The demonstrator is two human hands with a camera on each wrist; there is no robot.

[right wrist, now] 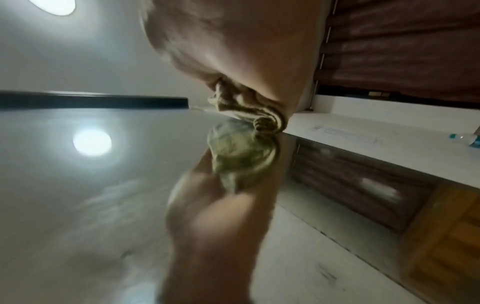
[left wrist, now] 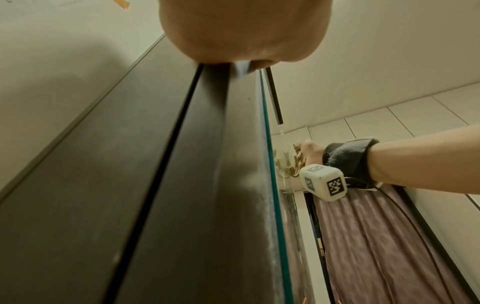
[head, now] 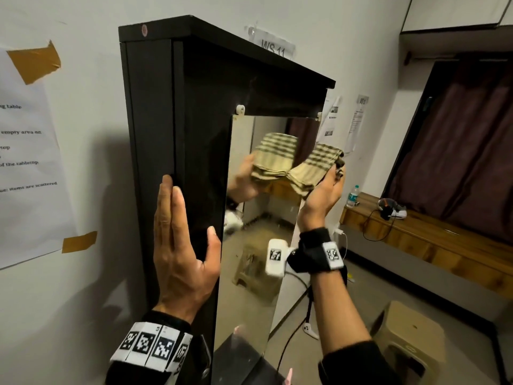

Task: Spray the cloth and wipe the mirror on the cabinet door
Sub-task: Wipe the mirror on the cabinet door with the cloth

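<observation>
A tall black cabinet stands against the white wall, its door carrying a long mirror. My right hand presses a folded beige striped cloth against the mirror near its upper right edge; the cloth's reflection shows to its left. The right wrist view shows that cloth bunched under the palm against the glass. My left hand lies flat with straight fingers on the cabinet's dark side, thumb at the door's front edge. From the left wrist view, the left hand's heel rests on the cabinet edge.
Paper sheets are taped to the wall left of the cabinet. A wooden ledge at the right holds a water bottle and a device with a cable. Dark curtains hang behind it. A beige plastic stool stands at lower right.
</observation>
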